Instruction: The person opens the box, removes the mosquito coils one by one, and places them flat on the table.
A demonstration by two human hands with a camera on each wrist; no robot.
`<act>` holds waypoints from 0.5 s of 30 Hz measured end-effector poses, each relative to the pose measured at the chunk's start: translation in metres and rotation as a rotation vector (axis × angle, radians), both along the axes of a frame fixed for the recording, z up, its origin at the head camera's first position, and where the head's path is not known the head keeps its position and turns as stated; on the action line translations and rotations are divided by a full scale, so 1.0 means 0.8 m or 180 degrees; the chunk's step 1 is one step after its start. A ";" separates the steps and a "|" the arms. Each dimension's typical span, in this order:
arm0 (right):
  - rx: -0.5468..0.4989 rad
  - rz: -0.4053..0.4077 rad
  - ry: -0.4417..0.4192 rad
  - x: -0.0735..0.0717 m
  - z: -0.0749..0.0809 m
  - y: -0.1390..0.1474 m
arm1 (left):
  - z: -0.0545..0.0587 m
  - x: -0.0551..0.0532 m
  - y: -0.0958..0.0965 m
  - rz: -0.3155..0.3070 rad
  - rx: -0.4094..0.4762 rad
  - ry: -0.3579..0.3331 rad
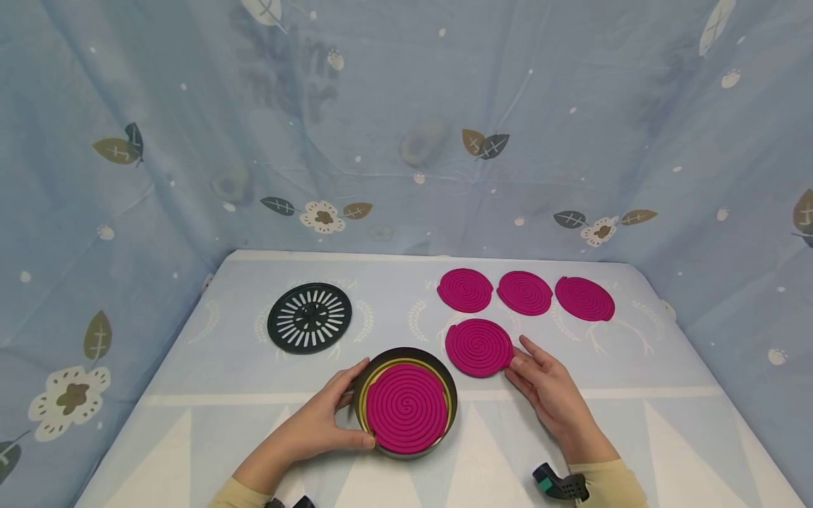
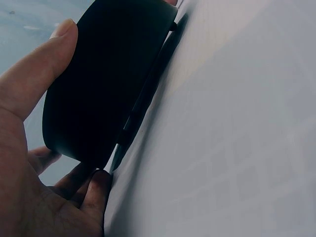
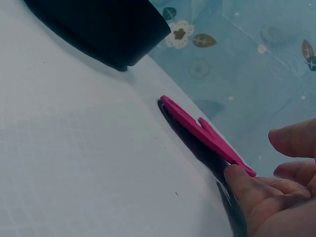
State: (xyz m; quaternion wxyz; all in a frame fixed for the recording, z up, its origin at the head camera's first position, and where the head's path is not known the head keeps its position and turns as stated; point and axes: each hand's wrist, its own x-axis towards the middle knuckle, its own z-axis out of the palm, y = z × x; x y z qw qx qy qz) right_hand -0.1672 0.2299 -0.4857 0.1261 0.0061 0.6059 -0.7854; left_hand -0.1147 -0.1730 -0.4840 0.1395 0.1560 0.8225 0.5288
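Note:
My left hand (image 1: 317,422) grips the side of a round black pan (image 1: 406,353), thumb at the near rim and fingers round the far side. The left wrist view shows the pan's dark wall (image 2: 98,89). Inside the pan's yellow inner ring (image 1: 446,375) lies a magenta spiral coaster (image 1: 406,408). Right of the pan, another spiral coaster (image 1: 479,347) has its right edge between the fingertips of my right hand (image 1: 552,395), which pinches it. The right wrist view shows this coaster (image 3: 202,131) edge-on, with a dark shadow beneath.
Three more magenta coasters lie in a row at the back right: one left (image 1: 465,290), one middle (image 1: 524,293), one right (image 1: 585,298). A black slotted disc (image 1: 310,318) lies at the back left. Patterned blue fabric (image 1: 406,127) hangs behind the table (image 1: 209,367).

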 end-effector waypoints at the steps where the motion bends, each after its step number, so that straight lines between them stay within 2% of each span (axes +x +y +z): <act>1: 0.0033 -0.0011 0.0011 0.000 0.000 0.001 | -0.001 0.000 0.000 -0.0004 0.0002 0.0004; 15: 0.0168 -0.0006 0.0067 0.004 0.004 0.010 | 0.002 0.000 0.000 -0.0005 -0.0012 -0.0004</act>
